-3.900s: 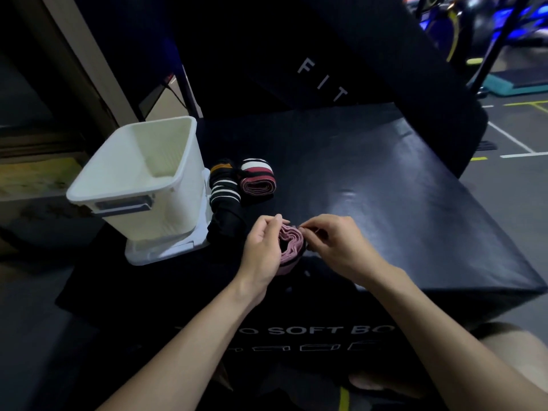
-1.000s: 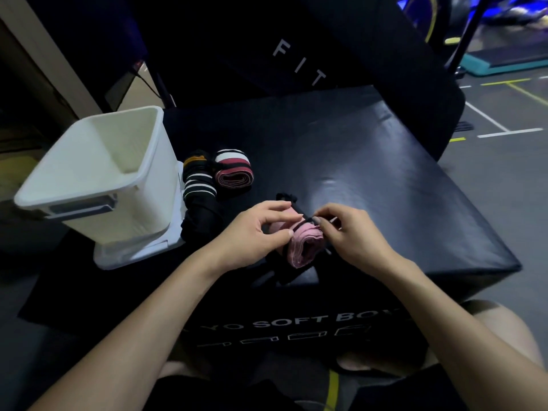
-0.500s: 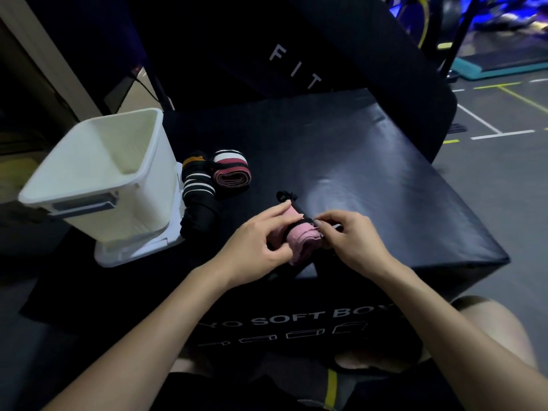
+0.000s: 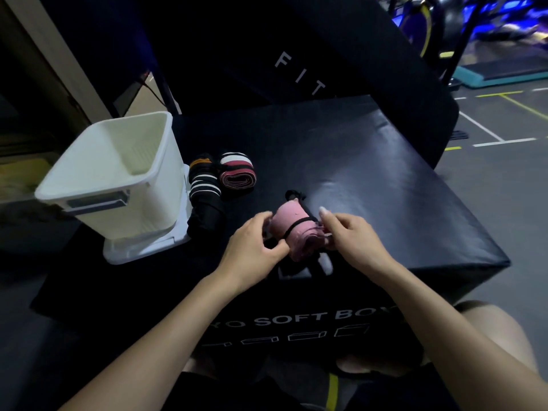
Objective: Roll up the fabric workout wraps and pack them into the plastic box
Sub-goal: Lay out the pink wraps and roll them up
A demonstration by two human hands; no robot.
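Nearest the body, both bare forearms are reaching forward over the black padded soft box [image 4: 370,173], whose smooth, faintly shiny vinyl top is carrying everything. The left hand [image 4: 252,250] is curling its fingers round the near-left end of the pink rolled fabric wrap [image 4: 292,231], while the right hand [image 4: 353,237] is pinching the roll's right end between thumb and fingers, index finger raised; so both hands are closing on the same roll, which is sitting between them on the pad. The roll's long axis is running roughly from far-left to near-right, and a thin black elastic cord [image 4: 296,225] is crossing its soft, matte, tightly wound body, with a knotted black end showing at its far tip. The white ribbed plastic box [image 4: 166,161] is standing open-topped well to the left and slightly farther away, so the left hand is lying nearer to it and would probably be the one carrying the roll over. Between roll and box, a black wrap with white stripes [image 4: 204,185] is lying lengthwise just beside the box, and next to it a maroon rolled wrap with white and black bands [image 4: 237,173] is resting, its spiral layers facing the camera.
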